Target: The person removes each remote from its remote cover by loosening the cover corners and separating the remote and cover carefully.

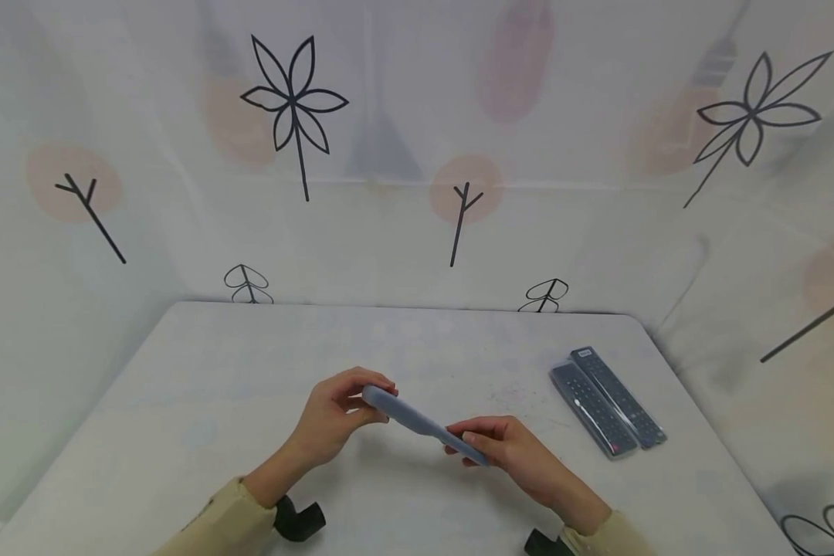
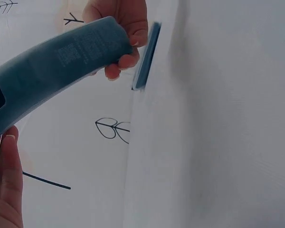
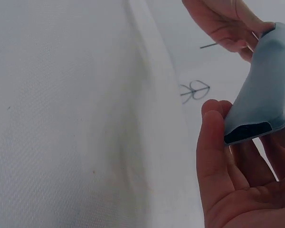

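Both hands hold a long, slightly bent remote control (image 1: pixel 405 413) in a blue-grey cover, raised over the table and tilted down to the right. My left hand (image 1: pixel 325 423) pinches its upper left end between thumb and fingers. At the lower right end, my right hand (image 1: pixel 517 455) grips it with the thumb near the edge. Small pale print and a square code show on the cover (image 2: pixel 69 54) in the left wrist view. A dark patch shows at one end of the remote (image 3: pixel 263 80) in the right wrist view. The button side is hidden.
Two dark remote controls, a left one (image 1: pixel 593 409) and a right one (image 1: pixel 618 395), lie side by side at the table's right, with shiny surfaces. The white table (image 1: pixel 250 347) meets a patterned cloth (image 1: pixel 389 247) at the back and sides. Black wrist straps (image 1: pixel 299 521) show below the sleeves.
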{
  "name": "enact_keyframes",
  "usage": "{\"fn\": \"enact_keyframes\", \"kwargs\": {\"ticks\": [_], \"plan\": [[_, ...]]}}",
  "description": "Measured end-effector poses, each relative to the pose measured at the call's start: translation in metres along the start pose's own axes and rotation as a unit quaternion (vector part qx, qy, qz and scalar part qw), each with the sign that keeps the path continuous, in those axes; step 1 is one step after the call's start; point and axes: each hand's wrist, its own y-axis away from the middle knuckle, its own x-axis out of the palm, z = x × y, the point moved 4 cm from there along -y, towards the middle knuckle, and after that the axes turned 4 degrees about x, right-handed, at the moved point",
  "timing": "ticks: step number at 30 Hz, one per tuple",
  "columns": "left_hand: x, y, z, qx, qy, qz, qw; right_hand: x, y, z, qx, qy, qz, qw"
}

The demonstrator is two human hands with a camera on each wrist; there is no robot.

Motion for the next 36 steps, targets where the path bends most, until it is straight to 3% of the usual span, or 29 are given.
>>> {"fn": "enact_keyframes", "kwargs": {"ticks": [9,17,25,36], "plan": [[0.008,-0.002,-0.011,0.046,-0.003,-0.020,0.9988,0.002,-0.001,0.002,0.007,0.013,-0.032,0.9994],[0.014,-0.005,-0.021,0.042,-0.005,-0.004,0.9991,0.002,-0.003,0.002,0.016,0.070,-0.070,0.9950],[0.014,-0.008,-0.022,0.036,-0.043,-0.015,0.9983,0.001,-0.001,0.010,-0.037,0.072,-0.106,0.9910],[0.013,-0.017,-0.015,0.015,-0.055,-0.043,0.9975,-0.003,0.002,0.033,-0.104,0.066,-0.206,0.9708]]}}
